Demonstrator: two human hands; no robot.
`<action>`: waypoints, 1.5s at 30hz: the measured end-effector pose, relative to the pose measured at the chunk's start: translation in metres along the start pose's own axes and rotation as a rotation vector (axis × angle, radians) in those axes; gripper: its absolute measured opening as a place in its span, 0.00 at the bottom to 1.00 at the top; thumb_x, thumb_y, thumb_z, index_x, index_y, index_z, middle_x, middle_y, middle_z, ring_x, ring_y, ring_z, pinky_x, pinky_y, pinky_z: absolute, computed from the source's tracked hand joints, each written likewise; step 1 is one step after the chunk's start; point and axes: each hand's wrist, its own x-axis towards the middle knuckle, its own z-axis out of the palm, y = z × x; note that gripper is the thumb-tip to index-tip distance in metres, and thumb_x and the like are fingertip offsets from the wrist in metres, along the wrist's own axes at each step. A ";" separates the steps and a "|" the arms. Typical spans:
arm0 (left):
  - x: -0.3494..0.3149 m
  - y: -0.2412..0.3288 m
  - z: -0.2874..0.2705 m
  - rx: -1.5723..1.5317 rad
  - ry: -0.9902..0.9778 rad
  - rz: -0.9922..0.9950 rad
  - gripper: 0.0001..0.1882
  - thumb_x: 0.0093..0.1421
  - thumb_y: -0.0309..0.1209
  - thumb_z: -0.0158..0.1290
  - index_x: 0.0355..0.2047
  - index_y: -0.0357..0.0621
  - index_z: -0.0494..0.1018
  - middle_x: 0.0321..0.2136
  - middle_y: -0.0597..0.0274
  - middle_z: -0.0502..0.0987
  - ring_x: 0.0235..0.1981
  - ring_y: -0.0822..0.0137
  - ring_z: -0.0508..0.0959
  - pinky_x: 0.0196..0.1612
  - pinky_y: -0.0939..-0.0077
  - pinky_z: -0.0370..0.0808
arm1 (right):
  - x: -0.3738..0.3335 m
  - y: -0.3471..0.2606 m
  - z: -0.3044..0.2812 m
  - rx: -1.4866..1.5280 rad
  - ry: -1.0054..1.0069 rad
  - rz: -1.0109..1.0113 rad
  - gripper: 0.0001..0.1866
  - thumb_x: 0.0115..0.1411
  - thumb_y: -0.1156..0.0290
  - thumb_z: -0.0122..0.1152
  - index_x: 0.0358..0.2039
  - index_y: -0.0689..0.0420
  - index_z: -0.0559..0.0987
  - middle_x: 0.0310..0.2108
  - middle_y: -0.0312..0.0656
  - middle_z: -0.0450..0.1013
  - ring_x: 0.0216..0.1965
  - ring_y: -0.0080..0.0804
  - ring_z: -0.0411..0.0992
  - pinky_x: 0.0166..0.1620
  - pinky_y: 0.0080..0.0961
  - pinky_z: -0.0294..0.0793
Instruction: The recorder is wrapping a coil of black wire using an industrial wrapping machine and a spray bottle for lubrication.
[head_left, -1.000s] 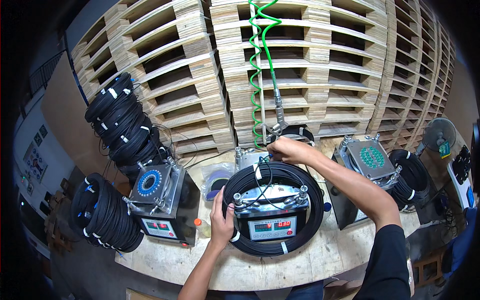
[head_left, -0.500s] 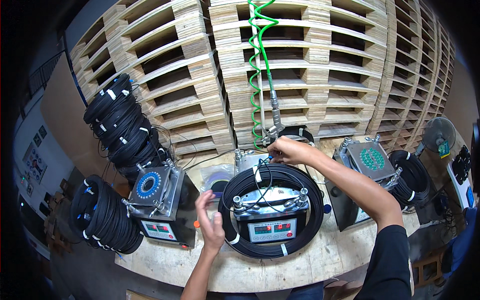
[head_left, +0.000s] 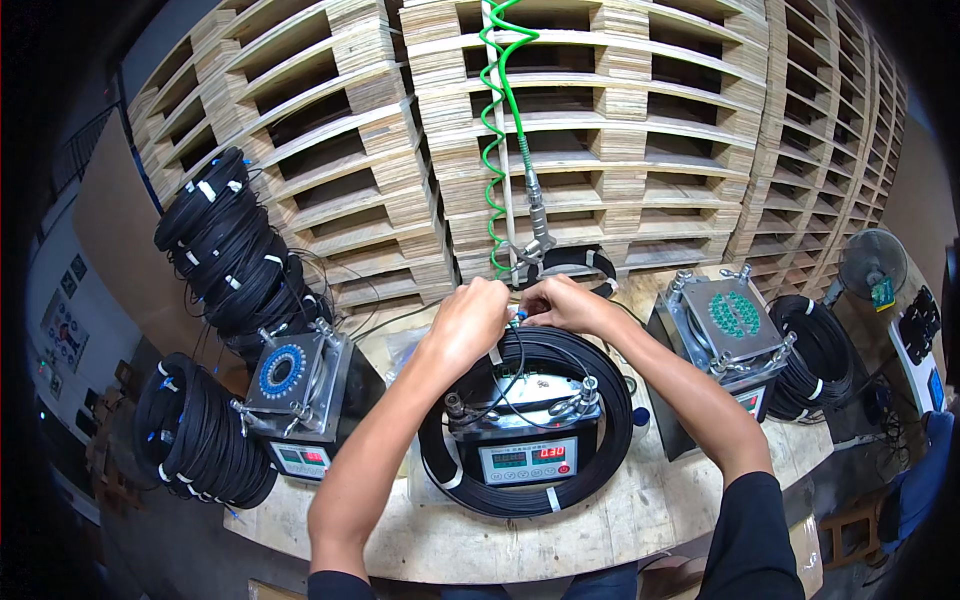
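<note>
Behind the middle polishing-type machine (head_left: pixel 528 462), both hands meet at a small blue cable connector (head_left: pixel 519 316). My right hand (head_left: pixel 562 303) pinches it from the right. From the left my left hand (head_left: pixel 470 318) comes in closed, its fingertips against the same spot; what they grip is hidden. Thin black cable ends loop down from the connector over the machine's top. A large coil of black cable (head_left: pixel 606 470), bound with white ties, lies around the machine. Its panel shows lit red digits, and metal clamp posts stand at its top corners.
At left stands a similar machine (head_left: pixel 300 440) with a blue-ringed top plate (head_left: pixel 282 371); at right, another with green inserts (head_left: pixel 735 313). Stacked cable coils (head_left: pixel 215 430) flank the left side, more coils (head_left: pixel 812 350) the right. A metal air gun (head_left: pixel 538 222) hangs on a green hose before wooden pallets (head_left: pixel 590 130).
My left hand has risen from beside the coil, where it was open, to the connector and closed there. The view has shifted slightly, and the middle machine's red digits differ.
</note>
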 end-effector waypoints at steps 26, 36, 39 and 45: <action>0.010 -0.023 0.060 -0.767 0.004 -0.283 0.16 0.64 0.38 0.54 0.30 0.37 0.81 0.21 0.63 0.79 0.24 0.76 0.72 0.31 0.76 0.70 | 0.001 0.005 0.007 0.016 0.037 0.043 0.11 0.50 0.74 0.71 0.31 0.65 0.78 0.26 0.50 0.77 0.28 0.40 0.77 0.33 0.33 0.72; 0.002 -0.012 0.051 -0.709 0.341 -0.079 0.16 0.64 0.35 0.52 0.28 0.32 0.78 0.18 0.56 0.76 0.21 0.71 0.74 0.29 0.71 0.70 | -0.003 -0.007 0.004 0.022 0.197 -0.150 0.11 0.55 0.73 0.67 0.30 0.65 0.74 0.22 0.49 0.73 0.25 0.42 0.73 0.30 0.35 0.70; -0.001 -0.010 0.053 -0.676 0.352 -0.087 0.16 0.64 0.34 0.53 0.27 0.31 0.77 0.16 0.59 0.73 0.20 0.75 0.68 0.27 0.74 0.67 | -0.003 -0.004 0.005 0.085 0.163 -0.157 0.12 0.58 0.72 0.66 0.30 0.65 0.72 0.21 0.47 0.69 0.23 0.34 0.67 0.28 0.33 0.67; 0.001 -0.025 0.057 -0.766 0.146 -0.152 0.14 0.61 0.35 0.56 0.25 0.36 0.79 0.19 0.67 0.76 0.21 0.79 0.68 0.26 0.81 0.63 | -0.015 -0.013 0.005 0.122 0.207 -0.049 0.08 0.57 0.76 0.64 0.34 0.66 0.76 0.27 0.50 0.78 0.29 0.35 0.78 0.33 0.31 0.75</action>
